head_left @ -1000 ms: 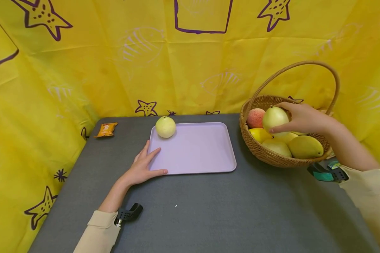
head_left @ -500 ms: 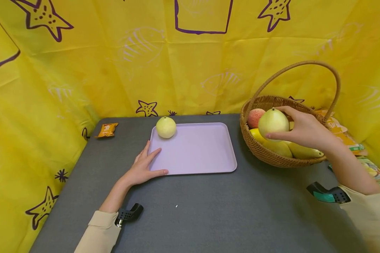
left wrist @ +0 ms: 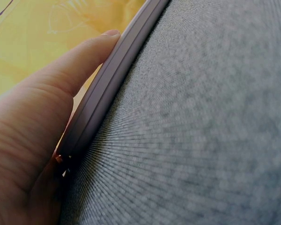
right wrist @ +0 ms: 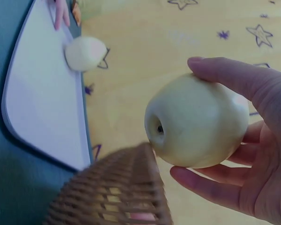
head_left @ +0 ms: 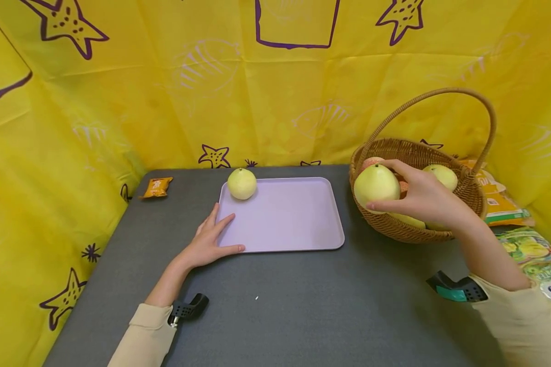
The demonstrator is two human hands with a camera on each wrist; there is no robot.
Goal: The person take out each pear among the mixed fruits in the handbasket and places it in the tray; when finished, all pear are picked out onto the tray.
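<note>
My right hand (head_left: pixel 429 196) grips a pale yellow-green pear (head_left: pixel 376 184) between thumb and fingers, over the left rim of a wicker basket (head_left: pixel 395 232). In the right wrist view, the dimpled bottom of this pear (right wrist: pixel 196 122) faces the camera and the basket's edge shows below it. My left hand (head_left: pixel 206 242) rests with spread fingers at the front left corner of a pale purple tray (head_left: pixel 284 214). In the left wrist view, the thumb (left wrist: pixel 84 58) lies along the tray's rim (left wrist: pixel 107 75). Another round pale pear (head_left: pixel 242 184) sits at the tray's back left corner.
More fruit lies in the basket, including a pale green one (head_left: pixel 442 176) and a partly hidden pink one (head_left: pixel 373 161). The tall basket handle (head_left: pixel 441 93) arches over it. An orange snack packet (head_left: pixel 157 187) lies back left; snack bags (head_left: pixel 528 244) lie at right.
My right hand has lifted the pear out of the basket's middle and carried it left and toward me, over the rim. The left hand and the tray have stayed put.
</note>
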